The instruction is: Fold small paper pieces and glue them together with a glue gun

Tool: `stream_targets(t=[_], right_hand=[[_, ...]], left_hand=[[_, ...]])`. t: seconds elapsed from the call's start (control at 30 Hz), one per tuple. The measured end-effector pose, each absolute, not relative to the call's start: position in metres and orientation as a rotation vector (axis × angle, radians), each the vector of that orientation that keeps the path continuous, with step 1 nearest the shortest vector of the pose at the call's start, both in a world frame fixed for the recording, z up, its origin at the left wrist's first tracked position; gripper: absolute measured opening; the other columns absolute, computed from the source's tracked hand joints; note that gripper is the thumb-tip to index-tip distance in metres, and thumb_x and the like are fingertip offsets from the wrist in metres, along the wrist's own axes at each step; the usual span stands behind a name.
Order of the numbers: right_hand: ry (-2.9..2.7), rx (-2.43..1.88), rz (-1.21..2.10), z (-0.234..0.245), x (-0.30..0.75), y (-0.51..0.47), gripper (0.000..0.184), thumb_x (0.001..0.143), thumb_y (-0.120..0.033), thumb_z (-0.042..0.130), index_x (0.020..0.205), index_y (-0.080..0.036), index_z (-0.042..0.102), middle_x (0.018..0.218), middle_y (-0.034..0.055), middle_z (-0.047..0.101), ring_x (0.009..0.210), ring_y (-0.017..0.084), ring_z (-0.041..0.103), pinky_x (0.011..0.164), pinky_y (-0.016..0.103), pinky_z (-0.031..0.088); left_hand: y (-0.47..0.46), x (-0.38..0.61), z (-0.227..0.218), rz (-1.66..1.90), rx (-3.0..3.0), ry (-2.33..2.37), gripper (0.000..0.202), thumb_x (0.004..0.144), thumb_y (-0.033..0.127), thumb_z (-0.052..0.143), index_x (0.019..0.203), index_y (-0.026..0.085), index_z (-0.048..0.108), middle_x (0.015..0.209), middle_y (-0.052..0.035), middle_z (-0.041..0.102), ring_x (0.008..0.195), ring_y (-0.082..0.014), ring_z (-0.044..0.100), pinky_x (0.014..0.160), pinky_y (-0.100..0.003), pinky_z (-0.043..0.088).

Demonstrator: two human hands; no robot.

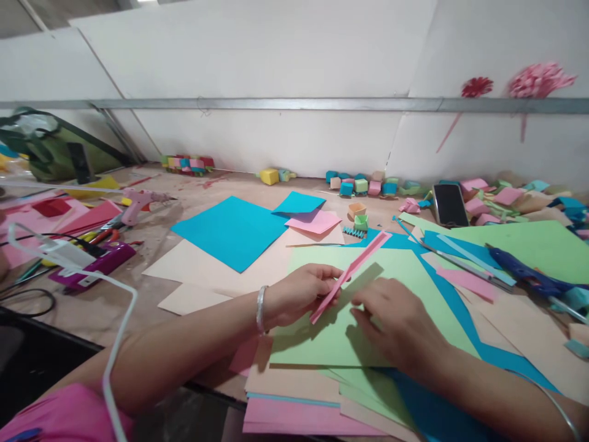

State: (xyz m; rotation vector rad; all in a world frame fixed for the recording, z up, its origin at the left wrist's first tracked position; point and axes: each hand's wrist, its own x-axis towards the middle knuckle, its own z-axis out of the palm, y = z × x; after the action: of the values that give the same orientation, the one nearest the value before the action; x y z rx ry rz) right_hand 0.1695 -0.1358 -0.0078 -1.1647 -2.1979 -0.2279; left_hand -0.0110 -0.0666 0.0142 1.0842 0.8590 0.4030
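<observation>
Your left hand (301, 293) pinches the pink paper strip (356, 266) at frame center, above the light green sheet (317, 348). Your right hand (394, 319), loosely curled with thumb and forefinger parted, is just beside it. The step appears to be strip handling; further shaping calls for steady pinching.

Soft, fairly even light fills the scene, with a small bright patch at 11 o'clock. The left hand (313, 291) and right hand (398, 319) shade the green sheet (409, 270). Blur softens the scraps (508, 196) at 3 o'clock; darkness gathers below the counter (221, 183) at 8.
</observation>
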Motion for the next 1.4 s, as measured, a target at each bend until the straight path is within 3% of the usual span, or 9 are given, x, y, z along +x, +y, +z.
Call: stream_targets(t=[0.13, 0.27, 0.37, 0.43, 0.53, 0.63, 0.83, 1.03, 1.4], right_hand=[[-2.057, -1.186, -0.643, 0.002, 0.184, -0.124, 0.015, 0.087, -0.010, 0.057, 0.096, -0.015, 0.068, 0.077, 0.0070, 0.060, 0.074, 0.020, 0.048, 0.067, 0.033, 0.033], [-2.049, -1.130, -0.786, 0.001, 0.193, -0.116, 0.015, 0.084, -0.006, 0.060, 0.086, -0.018, 0.067, 0.082, 0.0061, 0.063, 0.078, 0.019, 0.049, 0.068, 0.034, 0.033], [-2.095, -1.091, -0.793, -0.001, 0.194, -0.113, 0.017, 0.084, -0.004, 0.058, 0.079, -0.019, 0.065, 0.081, 0.0041, 0.065, 0.079, 0.018, 0.050, 0.070, 0.034, 0.032], [-2.159, -1.110, -0.780, -0.001, 0.192, -0.113, 0.018, 0.085, -0.005, 0.057, 0.075, -0.019, 0.064, 0.080, 0.0033, 0.067, 0.080, 0.018, 0.051, 0.072, 0.034, 0.032], [-2.254, -1.195, -0.765, -0.003, 0.188, -0.112, 0.022, 0.086, -0.007, 0.054, 0.068, -0.017, 0.061, 0.073, 0.0039, 0.065, 0.078, 0.019, 0.050, 0.070, 0.035, 0.029], [-2.367, -1.213, -0.739, -0.008, 0.187, -0.113, 0.023, 0.086, -0.010, 0.056, 0.064, -0.017, 0.059, 0.065, 0.0038, 0.061, 0.071, 0.019, 0.045, 0.066, 0.035, 0.025], [-2.478, -1.203, -0.515, -0.022, 0.197, -0.125, 0.020, 0.089, -0.012, 0.056, 0.071, -0.016, 0.064, 0.070, 0.0039, 0.062, 0.071, 0.018, 0.043, 0.065, 0.033, 0.027], [-2.395, -1.190, -0.356, -0.031, 0.208, -0.135, 0.019, 0.094, -0.013, 0.051, 0.089, -0.017, 0.069, 0.088, 0.0061, 0.066, 0.081, 0.017, 0.050, 0.070, 0.032, 0.033], [-2.353, -1.191, 0.030, -0.022, 0.226, -0.128, 0.021, 0.091, -0.013, 0.052, 0.076, -0.017, 0.066, 0.076, 0.0063, 0.063, 0.076, 0.016, 0.054, 0.068, 0.029, 0.042]], left_hand=[[-0.061, -0.013, 0.017, 0.345, 1.064, 0.878, 0.022, 0.070, 0.014, 0.060, 0.091, 0.010, 0.064, 0.063, 0.0004, 0.052, 0.053, -0.0077, 0.044, 0.051, -0.021, 0.027], [-0.061, -0.014, 0.023, 0.231, 1.101, 0.858, 0.022, 0.068, 0.010, 0.055, 0.088, 0.011, 0.065, 0.063, 0.0006, 0.052, 0.051, -0.0064, 0.041, 0.049, -0.020, 0.023], [-0.060, -0.015, 0.028, 0.192, 1.268, 0.885, 0.019, 0.080, 0.021, 0.052, 0.092, 0.013, 0.064, 0.070, -0.0017, 0.058, 0.054, -0.0088, 0.045, 0.049, -0.021, 0.027], [-0.059, -0.017, 0.030, 0.330, 1.604, 0.940, 0.027, 0.088, 0.035, 0.049, 0.100, 0.015, 0.063, 0.087, -0.0059, 0.064, 0.068, -0.0141, 0.054, 0.056, -0.024, 0.037], [-0.062, -0.018, 0.031, 0.770, 2.373, 0.997, 0.035, 0.085, 0.042, 0.061, 0.112, 0.018, 0.062, 0.111, -0.0103, 0.062, 0.099, -0.0238, 0.054, 0.079, -0.035, 0.044], [-0.071, -0.018, 0.028, 0.764, 2.999, 0.852, 0.016, 0.089, 0.030, 0.060, 0.088, 0.016, 0.067, 0.093, -0.0074, 0.064, 0.087, -0.0220, 0.054, 0.076, -0.036, 0.042], [-0.084, -0.017, 0.019, 0.263, 3.160, 0.822, 0.019, 0.088, 0.021, 0.060, 0.071, 0.015, 0.063, 0.072, -0.0030, 0.058, 0.067, -0.0180, 0.050, 0.054, -0.030, 0.032], [-0.083, -0.015, 0.012, 0.073, 3.118, 0.762, 0.017, 0.088, 0.011, 0.057, 0.072, 0.014, 0.062, 0.072, -0.0039, 0.059, 0.067, -0.0179, 0.051, 0.055, -0.030, 0.032], [-0.081, -0.014, 0.025, -0.082, 2.900, 0.815, 0.019, 0.087, 0.005, 0.051, 0.075, 0.014, 0.062, 0.073, -0.0052, 0.058, 0.067, -0.0189, 0.050, 0.055, -0.031, 0.031]])
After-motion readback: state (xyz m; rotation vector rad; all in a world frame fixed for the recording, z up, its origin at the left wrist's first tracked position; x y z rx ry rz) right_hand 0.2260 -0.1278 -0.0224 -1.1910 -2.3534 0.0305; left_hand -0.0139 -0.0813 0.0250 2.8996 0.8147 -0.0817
